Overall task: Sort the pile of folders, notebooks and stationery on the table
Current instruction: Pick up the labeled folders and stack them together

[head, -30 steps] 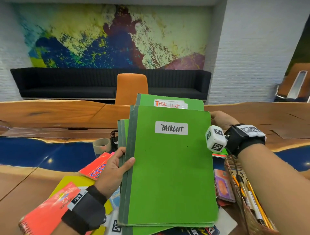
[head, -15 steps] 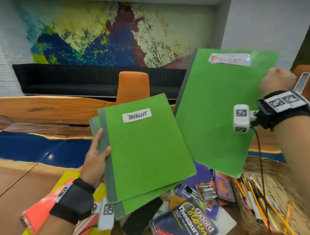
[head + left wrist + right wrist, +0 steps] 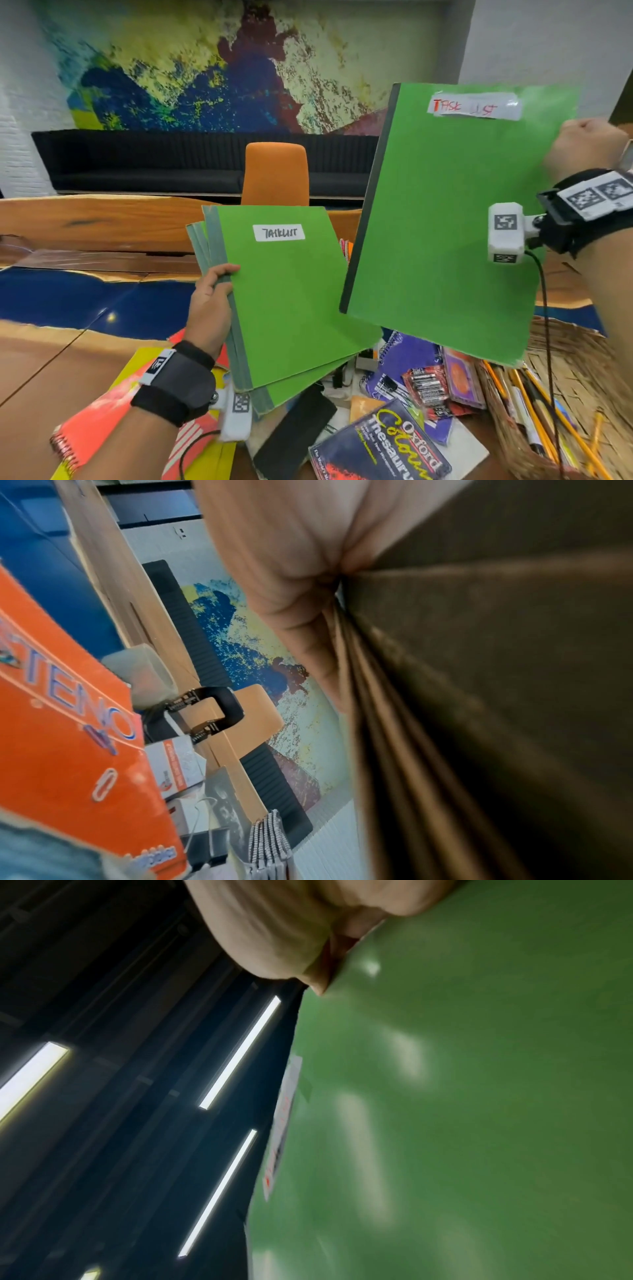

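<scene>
My left hand (image 3: 214,294) grips a fanned stack of green folders (image 3: 291,294) by the spine edge, thumb on top; the top one bears a white "TASKLIST" label. My right hand (image 3: 582,147) holds a single green folder (image 3: 445,219) with a red "TASK LIST" label, raised upright at the right, gripped by its right edge. In the right wrist view the fingers (image 3: 291,934) pinch that green folder (image 3: 462,1096). In the left wrist view my left hand (image 3: 291,574) clamps the stack's edges (image 3: 445,723). Both are above the pile on the table.
Below lie an Oxford thesaurus (image 3: 383,448), a pack of batteries (image 3: 428,390), a purple spiral notebook (image 3: 407,353), orange spiral pads (image 3: 92,425) and a yellow folder (image 3: 137,363). A wicker basket (image 3: 575,383) with pencils stands at the right. An orange chair (image 3: 275,174) faces the table.
My right hand pulled one green folder off the stack and lifted it up to the right. My left hand tilted the remaining stack leftwards, uncovering the pile beneath.
</scene>
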`<state>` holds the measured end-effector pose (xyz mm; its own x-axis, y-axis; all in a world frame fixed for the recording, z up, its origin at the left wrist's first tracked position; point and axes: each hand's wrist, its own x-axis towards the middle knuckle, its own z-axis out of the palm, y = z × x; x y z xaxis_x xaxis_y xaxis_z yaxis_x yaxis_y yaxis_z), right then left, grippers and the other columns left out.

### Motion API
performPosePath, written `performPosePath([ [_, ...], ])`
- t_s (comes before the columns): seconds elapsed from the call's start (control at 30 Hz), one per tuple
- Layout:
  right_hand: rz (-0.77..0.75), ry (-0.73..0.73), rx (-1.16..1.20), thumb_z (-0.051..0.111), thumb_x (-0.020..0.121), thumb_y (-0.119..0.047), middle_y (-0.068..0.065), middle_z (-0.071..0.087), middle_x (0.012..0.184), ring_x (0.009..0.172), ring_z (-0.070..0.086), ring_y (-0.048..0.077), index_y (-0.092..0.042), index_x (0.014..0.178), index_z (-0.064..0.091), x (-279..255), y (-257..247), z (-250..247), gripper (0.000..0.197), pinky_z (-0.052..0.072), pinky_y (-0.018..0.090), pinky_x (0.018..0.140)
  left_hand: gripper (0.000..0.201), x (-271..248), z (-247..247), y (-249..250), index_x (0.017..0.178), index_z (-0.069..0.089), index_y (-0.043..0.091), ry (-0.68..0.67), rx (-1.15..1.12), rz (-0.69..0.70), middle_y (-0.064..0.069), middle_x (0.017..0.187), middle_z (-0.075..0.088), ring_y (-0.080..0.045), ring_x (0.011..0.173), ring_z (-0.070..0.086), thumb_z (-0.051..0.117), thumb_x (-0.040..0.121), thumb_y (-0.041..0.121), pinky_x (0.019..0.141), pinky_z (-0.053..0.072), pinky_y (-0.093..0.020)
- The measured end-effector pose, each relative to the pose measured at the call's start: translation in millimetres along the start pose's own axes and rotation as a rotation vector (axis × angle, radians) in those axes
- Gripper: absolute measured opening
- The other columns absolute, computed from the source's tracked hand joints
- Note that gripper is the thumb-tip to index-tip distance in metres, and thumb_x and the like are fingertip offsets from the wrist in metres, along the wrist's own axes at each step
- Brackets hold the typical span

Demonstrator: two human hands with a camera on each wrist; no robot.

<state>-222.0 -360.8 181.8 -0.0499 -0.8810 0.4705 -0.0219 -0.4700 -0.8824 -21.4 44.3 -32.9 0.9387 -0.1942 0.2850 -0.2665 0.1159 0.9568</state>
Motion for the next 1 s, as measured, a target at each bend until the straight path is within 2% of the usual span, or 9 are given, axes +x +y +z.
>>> performPosePath([
  [0.1, -0.039, -0.18, -0.264, 0.042, 0.095, 0.004, 0.028, 0.064, 0.105, 0.103, 0.062, 0.036, 0.014, 0.11, 0.063, -14, 5, 2, 0.027, 0.046, 0.044, 0.089, 0.029, -9, 14, 10, 0.096, 0.065, 0.029, -0.043, -0.082, 0.027, -0.006, 0.108, 0.061, -0.019, 0.083, 0.056, 0.044, 0.102, 0.009, 0.069, 0.051, -0.032],
  [0.2, 0.002, -0.294, -0.382, 0.04, 0.096, 0.005, 0.033, 0.061, 0.119, 0.114, 0.058, 0.044, 0.012, 0.116, 0.061, -51, 22, 19, 0.03, 0.045, 0.049, 0.093, 0.01, -34, 37, 25, 0.098, 0.062, 0.026, -0.113, -0.058, 0.157, 0.008, 0.095, 0.061, -0.009, 0.087, 0.056, 0.066, 0.089, 0.026, 0.075, 0.048, -0.014],
  [0.3, 0.104, -0.366, -0.205, 0.041, 0.099, -0.004, 0.021, 0.063, 0.118, 0.109, 0.06, 0.036, 0.006, 0.12, 0.061, -85, 35, 37, 0.03, 0.047, 0.035, 0.089, 0.051, -50, 52, 29, 0.107, 0.06, 0.027, -0.244, -0.036, 0.196, 0.006, 0.098, 0.063, -0.004, 0.084, 0.061, 0.089, 0.064, 0.029, 0.077, 0.051, -0.016],
  [0.4, 0.168, -0.391, 0.115, 0.056, 0.098, -0.023, 0.003, 0.061, 0.098, 0.083, 0.058, 0.017, -0.012, 0.117, 0.059, -111, 35, 44, 0.022, 0.047, 0.019, 0.062, 0.078, -61, 57, 29, 0.136, 0.044, 0.042, -0.307, 0.02, 0.294, 0.016, 0.14, 0.051, -0.003, 0.13, 0.047, 0.084, 0.073, 0.02, 0.111, 0.037, -0.025],
  [0.5, 0.311, -0.735, 0.101, 0.072, 0.088, -0.034, 0.002, 0.061, 0.114, 0.086, 0.063, 0.013, -0.012, 0.13, 0.045, -134, 42, 32, 0.054, 0.049, 0.022, 0.055, 0.102, -58, 57, 34, 0.152, 0.008, 0.039, -0.21, 0.11, 0.39, 0.037, 0.148, 0.011, 0.022, 0.137, 0.009, 0.075, 0.083, 0.006, 0.109, 0.009, -0.001],
  [0.57, 0.375, -1.008, 0.118, 0.069, 0.089, -0.024, 0.007, 0.068, 0.112, 0.076, 0.069, 0.01, -0.011, 0.119, 0.057, -155, 53, 23, 0.035, 0.054, 0.022, 0.056, 0.107, -49, 55, 32, 0.154, -0.006, 0.033, -0.148, 0.138, 0.408, 0.039, 0.147, -0.003, 0.025, 0.136, -0.001, 0.072, 0.086, 0.009, 0.108, 0.003, 0.001],
  [0.7, 0.359, -0.942, 0.316, 0.075, 0.076, -0.013, 0.01, 0.074, 0.105, 0.081, 0.073, 0.018, -0.011, 0.114, 0.063, -172, 72, 17, 0.04, 0.059, 0.035, 0.069, 0.114, -29, 51, 24, 0.152, -0.02, 0.032, -0.136, 0.211, 0.398, 0.032, 0.146, -0.014, 0.031, 0.129, -0.009, 0.072, 0.087, 0.018, 0.104, -0.001, 0.005],
  [0.87, 0.096, -0.877, 0.401, 0.069, 0.084, 0.0, -0.002, 0.072, 0.101, 0.083, 0.072, 0.007, -0.014, 0.111, 0.062, -175, 51, 24, 0.031, 0.057, 0.024, 0.071, 0.107, 2, 39, 11, 0.155, -0.002, 0.027, -0.201, 0.183, 0.222, 0.007, 0.161, 0.015, -0.004, 0.146, 0.018, 0.077, 0.083, 0.023, 0.122, 0.015, -0.032],
  [1.0, -0.032, -0.819, 0.38, 0.065, 0.087, 0.005, -0.004, 0.07, 0.105, 0.087, 0.069, 0.004, -0.013, 0.115, 0.06, -185, 47, 34, 0.034, 0.056, 0.025, 0.084, 0.07, 24, 39, 15, 0.137, 0.036, 0.017, -0.165, 0.034, 0.187, 0.0, 0.13, 0.058, -0.015, 0.126, 0.053, 0.07, 0.081, -0.007, 0.114, 0.036, -0.046],
])
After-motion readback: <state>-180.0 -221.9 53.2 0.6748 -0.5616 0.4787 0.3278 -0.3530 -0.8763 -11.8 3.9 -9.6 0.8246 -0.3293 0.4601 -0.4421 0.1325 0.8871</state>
